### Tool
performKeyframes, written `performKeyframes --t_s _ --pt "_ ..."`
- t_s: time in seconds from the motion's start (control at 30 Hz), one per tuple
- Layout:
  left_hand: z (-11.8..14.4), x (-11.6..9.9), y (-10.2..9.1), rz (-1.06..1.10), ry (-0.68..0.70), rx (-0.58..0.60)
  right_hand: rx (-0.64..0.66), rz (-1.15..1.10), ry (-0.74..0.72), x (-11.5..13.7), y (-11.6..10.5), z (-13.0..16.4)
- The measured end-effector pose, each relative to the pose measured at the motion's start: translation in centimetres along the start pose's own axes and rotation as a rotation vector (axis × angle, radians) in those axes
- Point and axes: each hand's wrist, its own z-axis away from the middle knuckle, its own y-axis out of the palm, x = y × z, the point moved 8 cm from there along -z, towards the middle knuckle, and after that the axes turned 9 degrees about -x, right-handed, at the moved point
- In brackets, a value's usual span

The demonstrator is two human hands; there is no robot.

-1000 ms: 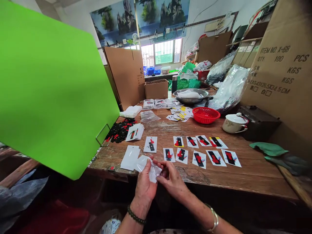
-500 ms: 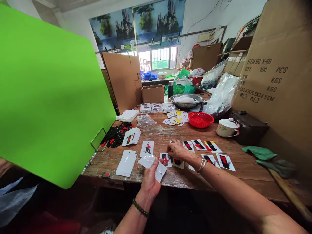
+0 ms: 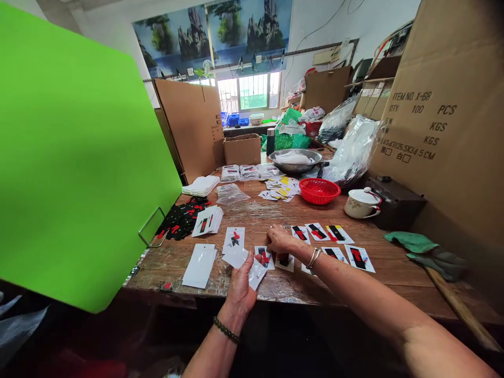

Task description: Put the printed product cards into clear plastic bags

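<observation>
Reach is the change: the right hand [image 3: 280,240], which a second ago worked the clear bag [image 3: 243,264] beside the left hand [image 3: 241,286], now lies fingers-down on a printed card [image 3: 284,260] in the near row on the counter [image 3: 394,262]. The left hand pinches the bag alone, so carding seems next.

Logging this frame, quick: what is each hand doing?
Left hand: closed, holding a clear bag.
Right hand: fingers down on a card; grip cannot be told.

The table [image 3: 394,273] is rough, worn wood under glossy film. The bag [image 3: 240,261] is clear, shiny plastic. The cards [image 3: 356,257] are smooth paper.
</observation>
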Motion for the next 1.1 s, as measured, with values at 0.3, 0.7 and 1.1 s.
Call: performKeyframes --t_s 0.3,0.7,1.1 --pt "-0.2 0.1 0.1 -0.027 -0.012 0.015 0.102 -0.014 0.001 0.5 0.6 0.3" --pt "-0.1 0.0 0.0 -0.059 0.012 0.032 0.183 -0.132 -0.008 1.7 -0.1 0.9" --pt "-0.2 0.2 0.2 -0.057 0.034 0.106 0.241 -0.276 0.090 2.3 0.0 0.7"
